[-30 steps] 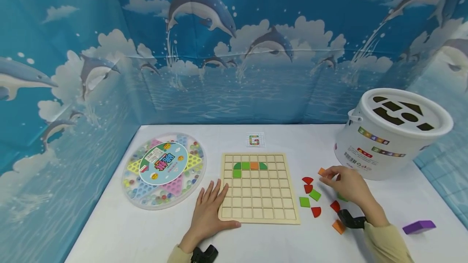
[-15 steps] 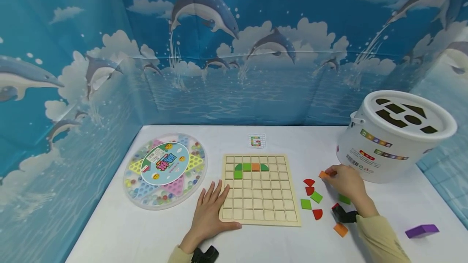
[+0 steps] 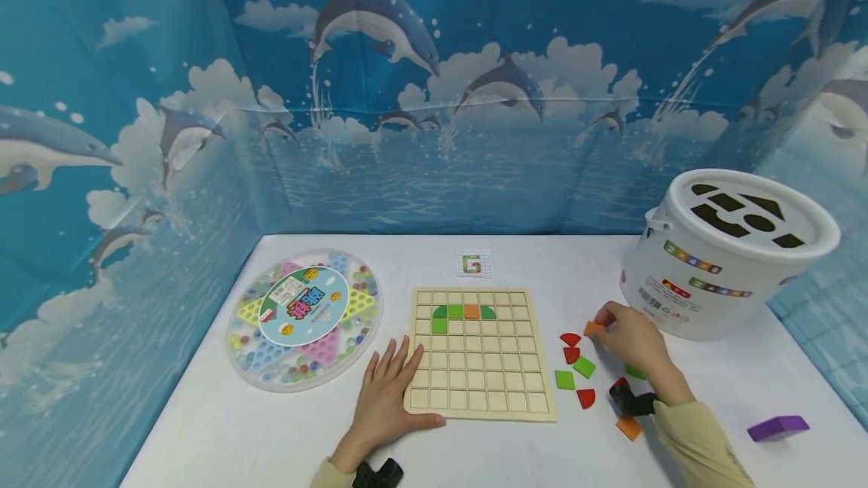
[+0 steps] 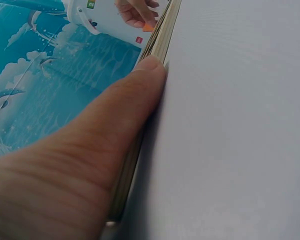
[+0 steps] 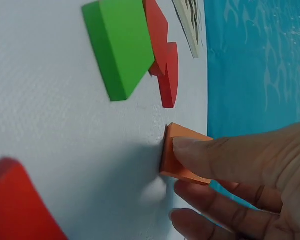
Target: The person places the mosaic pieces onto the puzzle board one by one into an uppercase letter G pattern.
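My right hand (image 3: 632, 339) pinches an orange square tile (image 5: 182, 155) between thumb and fingers, close over the table right of the board. Spread fingers of my left hand (image 3: 388, 398) rest along the left edge and lower left corner of a wooden grid board (image 3: 487, 381); its thumb (image 4: 135, 90) lies against the board's side. In the board's upper rows sit dark green quarter-round tiles (image 3: 487, 312), light green squares (image 3: 439, 326) and an orange square (image 3: 471, 312). Near the right hand lie red quarter-round tiles (image 3: 586, 398), green squares (image 3: 565, 379) and another orange square (image 3: 628, 428).
A small pattern card (image 3: 474, 263) lies behind the board. At left is a round marble board game (image 3: 271, 367). A white bucket (image 3: 712, 277) with a shape-cutout lid stands at back right, and a purple block (image 3: 777, 428) lies at far right.
My right hand has drawn slightly left and toward me with the orange tile pinched in it. The left hand stays in place on the board.
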`<control>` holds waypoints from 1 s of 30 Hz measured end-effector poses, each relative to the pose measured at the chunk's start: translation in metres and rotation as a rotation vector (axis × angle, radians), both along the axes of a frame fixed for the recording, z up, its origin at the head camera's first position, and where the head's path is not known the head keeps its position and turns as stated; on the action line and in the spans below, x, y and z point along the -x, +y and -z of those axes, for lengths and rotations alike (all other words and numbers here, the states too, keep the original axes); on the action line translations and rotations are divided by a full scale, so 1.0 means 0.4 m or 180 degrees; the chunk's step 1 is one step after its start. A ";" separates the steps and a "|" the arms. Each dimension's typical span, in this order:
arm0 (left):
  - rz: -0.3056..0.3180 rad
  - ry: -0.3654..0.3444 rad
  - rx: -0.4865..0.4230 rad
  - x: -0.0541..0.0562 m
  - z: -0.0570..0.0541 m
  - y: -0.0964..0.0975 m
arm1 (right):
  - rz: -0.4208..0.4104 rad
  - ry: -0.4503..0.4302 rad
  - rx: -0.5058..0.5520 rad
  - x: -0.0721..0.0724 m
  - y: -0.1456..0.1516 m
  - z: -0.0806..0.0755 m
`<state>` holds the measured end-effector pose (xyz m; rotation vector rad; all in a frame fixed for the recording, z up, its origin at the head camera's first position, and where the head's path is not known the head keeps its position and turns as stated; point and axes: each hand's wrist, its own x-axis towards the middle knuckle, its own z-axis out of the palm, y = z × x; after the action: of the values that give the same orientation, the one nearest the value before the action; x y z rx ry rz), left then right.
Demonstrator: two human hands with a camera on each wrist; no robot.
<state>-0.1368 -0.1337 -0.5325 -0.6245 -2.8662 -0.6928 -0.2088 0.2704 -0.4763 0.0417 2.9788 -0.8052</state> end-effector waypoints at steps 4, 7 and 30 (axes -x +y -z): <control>0.0006 0.0024 -0.0040 -0.001 0.002 -0.001 | -0.0061 0.0043 0.0016 -0.007 -0.008 -0.003; 0.0024 0.0028 -0.0072 -0.002 0.004 -0.001 | -0.0113 0.0118 0.0031 -0.012 -0.018 -0.006; 0.0013 0.0070 -0.0004 0.000 0.004 0.000 | -0.0882 0.0793 0.0398 0.002 -0.252 -0.004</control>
<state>-0.1367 -0.1337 -0.5341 -0.6339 -2.8452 -0.6839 -0.2094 0.1694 -0.4747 -0.5006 3.0472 -1.0213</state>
